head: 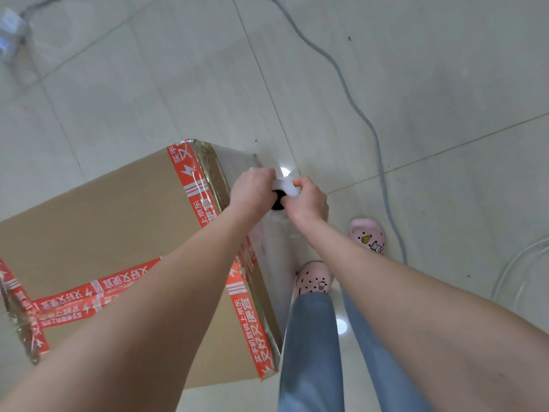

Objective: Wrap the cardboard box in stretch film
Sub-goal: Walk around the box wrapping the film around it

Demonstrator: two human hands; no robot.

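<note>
A pale tiled floor is filling most of the view. A big cardboard box is sitting on it, on the left and near the person's feet. Red tape with white writing is running along the box's edges and across its top.

Two bare arms are reaching forward from the bottom of the view, and the left one is passing over the box. Below them, two legs in blue jeans are standing just beside the box's right side.

Shiny clear stretch film is lying over that right side and is crinkling over the far top edge. It is stretching from the box toward the hands.

A long grey cable is snaking across the floor on the right, well apart from the box. Two pink shoes are showing, one further out and one nearer the box.

The left hand and the right hand are meeting just past the box's right far corner. Both are curling their fingers tightly round the top of the film roll, one on each side. The roll is standing up and down, so only its white top end and the black hole in the middle are showing. The rest of it is hiding under the hands.

Something small and blurry is lying in the top left corner.
</note>
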